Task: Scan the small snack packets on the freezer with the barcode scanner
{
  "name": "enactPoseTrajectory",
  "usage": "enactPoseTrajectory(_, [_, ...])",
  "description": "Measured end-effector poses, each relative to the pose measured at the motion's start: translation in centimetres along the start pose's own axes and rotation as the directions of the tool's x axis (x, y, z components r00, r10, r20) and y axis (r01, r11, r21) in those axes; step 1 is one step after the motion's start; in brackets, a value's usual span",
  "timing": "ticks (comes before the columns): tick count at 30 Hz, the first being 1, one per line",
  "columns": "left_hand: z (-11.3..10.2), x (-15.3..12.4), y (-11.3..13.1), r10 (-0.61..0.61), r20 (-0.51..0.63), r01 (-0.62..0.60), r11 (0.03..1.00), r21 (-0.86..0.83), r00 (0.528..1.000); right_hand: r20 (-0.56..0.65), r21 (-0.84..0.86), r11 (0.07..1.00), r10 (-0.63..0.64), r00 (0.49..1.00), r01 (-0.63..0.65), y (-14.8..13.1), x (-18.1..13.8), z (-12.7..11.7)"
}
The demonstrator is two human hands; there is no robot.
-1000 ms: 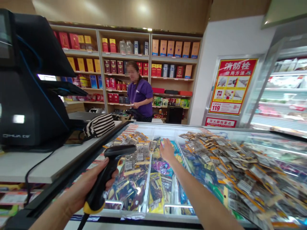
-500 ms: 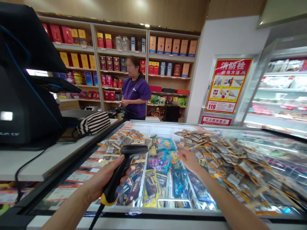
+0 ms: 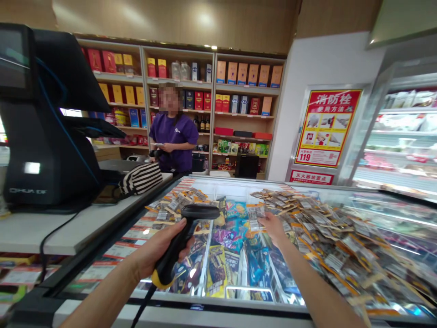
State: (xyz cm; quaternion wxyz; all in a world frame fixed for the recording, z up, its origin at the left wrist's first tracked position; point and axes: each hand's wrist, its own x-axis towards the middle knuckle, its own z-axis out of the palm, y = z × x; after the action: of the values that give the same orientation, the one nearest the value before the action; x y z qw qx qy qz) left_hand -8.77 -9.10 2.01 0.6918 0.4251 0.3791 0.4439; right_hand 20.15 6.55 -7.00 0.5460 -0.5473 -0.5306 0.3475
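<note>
In my left hand (image 3: 167, 250) is a black and yellow barcode scanner (image 3: 179, 241), its fingers wrapped round the handle and its head turned to the right. A cable runs down from the handle. My right hand (image 3: 273, 225) pinches a small snack packet (image 3: 255, 217) with an orange edge and a printed label, held to the right of the scanner head. To the right of that hand, a large heap of similar packets (image 3: 334, 241) covers the glass top. A smaller pile (image 3: 180, 200) lies beyond the scanner, on the left.
Under the glass of the chest freezer (image 3: 196, 306) lie colourful wrapped ice creams (image 3: 218, 269). A checkout terminal (image 3: 48, 150) and a striped pouch (image 3: 141, 177) stand on the left counter (image 3: 58, 232). A person in a purple top (image 3: 174, 136) stands behind, before shelves of boxes.
A packet now shows in my right hand, facing the scanner. The view has shifted slightly left and up. The person behind has turned towards me.
</note>
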Motion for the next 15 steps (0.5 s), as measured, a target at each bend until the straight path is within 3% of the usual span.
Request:
enactPoseTrajectory(2, [0.0,0.0,0.0,0.0,0.0,0.0,1.0,0.0,1.0,-0.051,0.152,0.987,-0.049,0.997,0.056,0.2,-0.2,0.4])
enactPoseTrajectory(5, [0.3,0.2,0.0,-0.009,-0.004,0.009,1.0,-0.002,1.0,-0.096,0.227,0.97,-0.069,0.993,0.09,0.3,-0.2,0.8])
enactPoseTrajectory(15, [1.4,0.7,-0.7,-0.058,0.074,0.061,0.998,-0.028,0.996,-0.083,0.193,0.974,-0.103,0.991,0.117,0.7,-0.1,1.4])
